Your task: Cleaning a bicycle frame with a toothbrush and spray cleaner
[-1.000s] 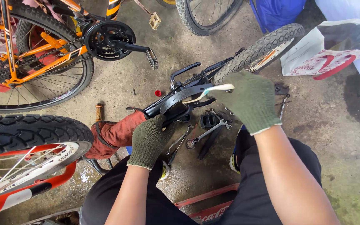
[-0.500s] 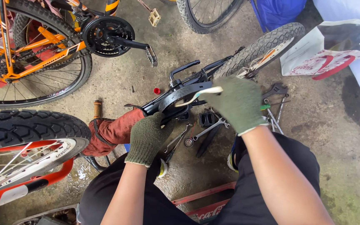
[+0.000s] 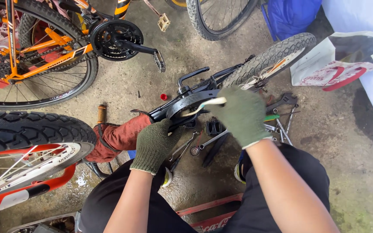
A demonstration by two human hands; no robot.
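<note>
While the green-gloved left hand (image 3: 153,144) clamps the black curved metal bicycle part (image 3: 185,105) over the concrete floor (image 3: 346,142), the green-gloved right hand (image 3: 241,115) pinches a white strip (image 3: 206,104) against it; spanners (image 3: 203,142) lie loose beneath.

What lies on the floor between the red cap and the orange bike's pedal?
Head view: between red cap and pedal, bare concrete floor; a small dark bolt lies off left.

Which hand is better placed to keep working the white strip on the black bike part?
Probably the right hand: it already grips the white strip, while the left hand holds the black bike part from below.
</note>
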